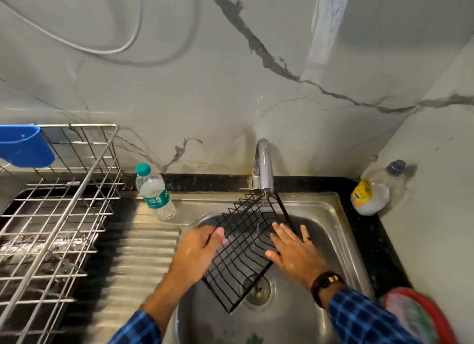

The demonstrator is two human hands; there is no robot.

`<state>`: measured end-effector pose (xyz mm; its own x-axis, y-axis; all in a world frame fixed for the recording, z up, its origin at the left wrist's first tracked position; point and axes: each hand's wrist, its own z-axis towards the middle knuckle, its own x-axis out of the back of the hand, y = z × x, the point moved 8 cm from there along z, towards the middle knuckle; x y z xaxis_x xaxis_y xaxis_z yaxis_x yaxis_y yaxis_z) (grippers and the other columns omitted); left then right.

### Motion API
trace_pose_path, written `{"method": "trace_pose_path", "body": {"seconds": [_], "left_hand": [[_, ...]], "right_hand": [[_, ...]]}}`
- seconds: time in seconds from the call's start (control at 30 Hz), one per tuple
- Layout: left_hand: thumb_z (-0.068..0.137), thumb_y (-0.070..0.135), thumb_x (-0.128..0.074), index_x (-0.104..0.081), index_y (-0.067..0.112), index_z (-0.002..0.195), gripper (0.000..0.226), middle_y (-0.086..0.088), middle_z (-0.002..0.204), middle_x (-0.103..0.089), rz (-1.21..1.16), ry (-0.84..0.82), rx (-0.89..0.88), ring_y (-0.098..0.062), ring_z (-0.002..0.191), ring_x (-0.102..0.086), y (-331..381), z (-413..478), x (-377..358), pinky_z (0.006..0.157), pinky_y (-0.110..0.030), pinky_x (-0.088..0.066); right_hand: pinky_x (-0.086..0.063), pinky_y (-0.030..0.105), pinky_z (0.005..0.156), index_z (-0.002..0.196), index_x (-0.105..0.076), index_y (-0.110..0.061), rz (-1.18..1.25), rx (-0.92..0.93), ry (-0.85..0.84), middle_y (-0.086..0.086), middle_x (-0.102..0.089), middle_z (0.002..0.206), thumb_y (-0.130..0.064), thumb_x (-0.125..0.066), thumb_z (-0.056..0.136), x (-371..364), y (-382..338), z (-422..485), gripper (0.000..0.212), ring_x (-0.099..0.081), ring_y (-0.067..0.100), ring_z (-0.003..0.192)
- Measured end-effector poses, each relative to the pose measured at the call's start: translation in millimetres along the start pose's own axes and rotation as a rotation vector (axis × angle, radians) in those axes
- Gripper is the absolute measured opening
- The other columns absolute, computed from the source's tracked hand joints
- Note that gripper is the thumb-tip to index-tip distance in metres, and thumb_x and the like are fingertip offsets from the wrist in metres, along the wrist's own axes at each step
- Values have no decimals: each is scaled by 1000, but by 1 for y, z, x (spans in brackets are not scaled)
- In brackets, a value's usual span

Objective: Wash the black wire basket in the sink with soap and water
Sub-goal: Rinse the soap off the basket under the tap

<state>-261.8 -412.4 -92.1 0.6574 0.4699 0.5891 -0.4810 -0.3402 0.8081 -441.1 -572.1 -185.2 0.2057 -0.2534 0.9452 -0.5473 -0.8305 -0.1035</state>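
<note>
Black wire basket (242,243), empty, is held tilted in steel sink (323,223).
Edge clasped by left grip (202,243); right grip (292,251) laid flat, fingers straight, on wires.

black wire basket (246,243) | tilted (far end raised) | over steel sink (331,215)

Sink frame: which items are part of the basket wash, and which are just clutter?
In the job:
black wire basket
stainless steel sink
chrome tap
left hand, grip on the basket's edge
right hand, flat on its wires

Lying about:
clear plastic water bottle with teal cap
steel wire dish rack
blue plastic holder
yellow-labelled plastic bottle
red-rimmed round dish
</note>
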Motion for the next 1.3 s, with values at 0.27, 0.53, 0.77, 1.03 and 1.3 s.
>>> {"method": "trace_pose_path", "body": {"seconds": [0.27, 0.53, 0.77, 1.03, 1.3], "left_hand": [[103, 34, -46, -69, 16, 74, 41, 8, 60, -60, 271, -14, -262, -1, 52, -50, 47, 0, -17, 60, -12, -38], [106, 37, -40, -61, 22, 71, 43, 10, 58, -53, 2, 58, -98, -8, 53, -50, 58, 52, -10, 57, -30, -43], [105, 37, -44, -55, 16, 78, 36, 10, 51, -31, -736, -68, 307, -5, 42, -24, 25, 39, -49, 38, -19, -16], [102, 38, -44, -52, 20, 70, 38, 10, 48, -30, -1157, -197, 561, -2, 33, -24, 9, 17, -81, 32, -18, -14], [105, 36, -40, -50, 19, 68, 42, 7, 47, -30, -1044, -75, 566, -5, 33, -20, 9, -23, -61, 30, -17, -19]], "right_hand": [[-1, 66, 118, 152, -35, -13, -77, -16, 78, 14, -32, 160, -62, -11, 99, -30, -38, -56, 76, -22, 31, 151], [-22, 59, 118, 138, -52, -23, -74, 148, 104, 12, -48, 147, -53, -21, 100, 26, -70, -16, 57, -39, 34, 140], [-51, 36, 85, 90, -65, -30, 175, 33, -99, -6, -70, 98, -40, -53, 95, 72, -29, 31, 17, -65, 18, 92], [-33, 46, 113, 142, -42, -12, 234, -422, 358, 23, -44, 145, -38, -51, 98, 122, 34, 61, 52, -35, 40, 138], [12, 63, 115, 150, 32, -22, 267, -273, -273, 15, 50, 146, -57, -37, 99, 28, -75, 12, 93, 38, 42, 140]]}}
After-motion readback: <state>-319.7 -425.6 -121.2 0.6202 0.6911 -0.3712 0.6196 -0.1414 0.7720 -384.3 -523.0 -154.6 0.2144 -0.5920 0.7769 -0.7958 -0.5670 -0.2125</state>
